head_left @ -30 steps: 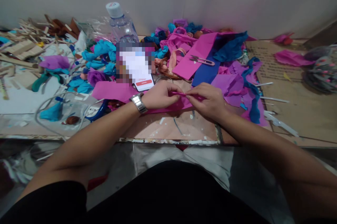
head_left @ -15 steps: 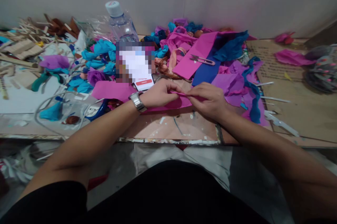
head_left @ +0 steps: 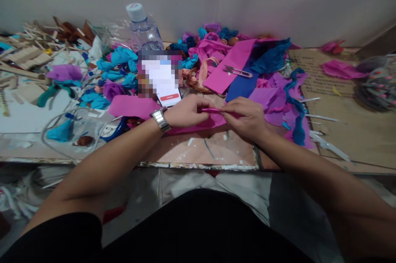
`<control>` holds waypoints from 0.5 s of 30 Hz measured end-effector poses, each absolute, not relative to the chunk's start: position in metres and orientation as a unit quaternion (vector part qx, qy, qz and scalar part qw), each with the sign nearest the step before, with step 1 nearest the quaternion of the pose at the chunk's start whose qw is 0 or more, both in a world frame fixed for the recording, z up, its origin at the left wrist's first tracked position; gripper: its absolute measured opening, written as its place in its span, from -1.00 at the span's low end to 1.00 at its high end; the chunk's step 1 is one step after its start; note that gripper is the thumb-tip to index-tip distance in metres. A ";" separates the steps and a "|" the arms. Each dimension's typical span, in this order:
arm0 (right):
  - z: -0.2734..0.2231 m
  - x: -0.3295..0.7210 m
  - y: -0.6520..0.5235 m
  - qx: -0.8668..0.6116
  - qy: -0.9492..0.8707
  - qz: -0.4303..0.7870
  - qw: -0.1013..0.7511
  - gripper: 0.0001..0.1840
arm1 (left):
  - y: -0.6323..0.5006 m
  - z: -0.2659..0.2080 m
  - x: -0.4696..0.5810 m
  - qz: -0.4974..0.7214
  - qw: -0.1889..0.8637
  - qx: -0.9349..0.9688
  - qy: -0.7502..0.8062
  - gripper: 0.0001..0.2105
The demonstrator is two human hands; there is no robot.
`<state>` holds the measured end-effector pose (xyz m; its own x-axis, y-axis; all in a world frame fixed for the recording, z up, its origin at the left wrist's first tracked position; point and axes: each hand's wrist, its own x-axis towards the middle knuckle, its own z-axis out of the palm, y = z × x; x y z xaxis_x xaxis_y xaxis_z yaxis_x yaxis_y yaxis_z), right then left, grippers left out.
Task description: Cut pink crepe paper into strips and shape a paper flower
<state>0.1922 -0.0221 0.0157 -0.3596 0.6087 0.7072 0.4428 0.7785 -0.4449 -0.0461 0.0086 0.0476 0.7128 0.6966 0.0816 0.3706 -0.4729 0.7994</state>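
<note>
Left hand (head_left: 189, 111) and right hand (head_left: 245, 116) both pinch the pink paper (head_left: 216, 120), near the phone (head_left: 163, 85) at its front right; snips (head_left: 238, 71) lie to the phone's right, the bottle (head_left: 145, 32) just behind it.

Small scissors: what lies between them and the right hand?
Blue paper lies between the small scissors and the right hand, as the head view shows. The scissors partly rest on it; the hand pinches pink paper.

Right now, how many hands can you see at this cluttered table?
2: the left hand, with a silver wristwatch, and the right hand beside it, both holding the same pink paper. No others show.
</note>
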 end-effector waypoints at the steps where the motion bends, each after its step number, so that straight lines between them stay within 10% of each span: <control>1: 0.016 0.192 -0.022 -0.322 -0.820 0.090 0.465 -0.83 | 0.008 0.048 -0.046 0.199 0.398 0.837 0.319 -0.65; 15: 0.015 0.193 -0.022 -0.324 -0.823 0.090 0.458 -0.83 | 0.010 0.046 -0.047 0.221 0.310 0.866 0.325 -0.58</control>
<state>0.1934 -0.0220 0.0152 -0.3698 0.6158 0.6957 0.4512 0.7736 -0.4449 -0.0469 0.0099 0.0464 0.6914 0.6992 0.1818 0.4254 -0.5974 0.6798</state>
